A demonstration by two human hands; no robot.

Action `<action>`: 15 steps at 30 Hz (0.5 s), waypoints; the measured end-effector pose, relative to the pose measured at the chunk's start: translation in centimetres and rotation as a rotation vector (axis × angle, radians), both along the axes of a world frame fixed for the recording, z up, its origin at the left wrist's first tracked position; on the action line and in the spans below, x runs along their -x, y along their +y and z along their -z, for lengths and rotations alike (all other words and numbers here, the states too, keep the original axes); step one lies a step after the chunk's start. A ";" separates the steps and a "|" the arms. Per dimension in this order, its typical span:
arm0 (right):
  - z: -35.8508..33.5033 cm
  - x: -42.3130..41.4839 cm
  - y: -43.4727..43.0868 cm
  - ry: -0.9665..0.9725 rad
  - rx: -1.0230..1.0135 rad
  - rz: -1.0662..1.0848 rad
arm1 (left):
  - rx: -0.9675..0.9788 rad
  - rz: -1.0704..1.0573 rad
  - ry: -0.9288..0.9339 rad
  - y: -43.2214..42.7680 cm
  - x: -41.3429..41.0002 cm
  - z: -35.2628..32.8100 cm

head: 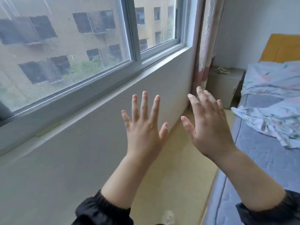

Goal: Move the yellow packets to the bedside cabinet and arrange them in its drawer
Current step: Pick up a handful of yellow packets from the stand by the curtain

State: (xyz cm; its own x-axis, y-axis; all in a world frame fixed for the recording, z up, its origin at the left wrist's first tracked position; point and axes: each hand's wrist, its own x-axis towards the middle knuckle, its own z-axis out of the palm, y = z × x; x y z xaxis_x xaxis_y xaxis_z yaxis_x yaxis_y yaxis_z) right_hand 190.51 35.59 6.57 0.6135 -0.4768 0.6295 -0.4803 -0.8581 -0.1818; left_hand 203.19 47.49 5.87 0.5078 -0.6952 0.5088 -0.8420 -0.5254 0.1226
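Between the window wall (113,127) at 10 o'clock and the bed (266,143) at 3 o'clock, the left hand (144,132) and right hand (209,127) are raised side by side, apart, fingers spread, holding nothing. The bedside cabinet (224,88) stands in the corner at 1 o'clock with yellowish items (222,70) heaped on its top surface, probably the yellow packets though too blurred to confirm; no drawer shows open, so its contents are hidden. Judged step: the transfer is done and arranging is pending, which calls for approaching the cabinet, pulling the drawer out and laying the packets inside.
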 end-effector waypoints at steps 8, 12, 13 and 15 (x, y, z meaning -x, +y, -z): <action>0.3 -11.6 -18.2 -0.020 0.003 0.148 | -0.020 0.138 -0.060 -18.9 -12.8 -0.6; 0.3 -16.1 -26.7 -0.028 0.007 0.193 | 0.003 0.189 0.008 -28.0 -17.6 -1.0; 0.6 -17.2 -28.8 -0.025 -0.004 0.204 | 0.003 0.202 0.033 -30.4 -18.6 -0.8; 1.5 -19.2 -33.3 -0.005 -0.027 0.230 | 0.000 0.228 0.050 -35.1 -20.6 -0.2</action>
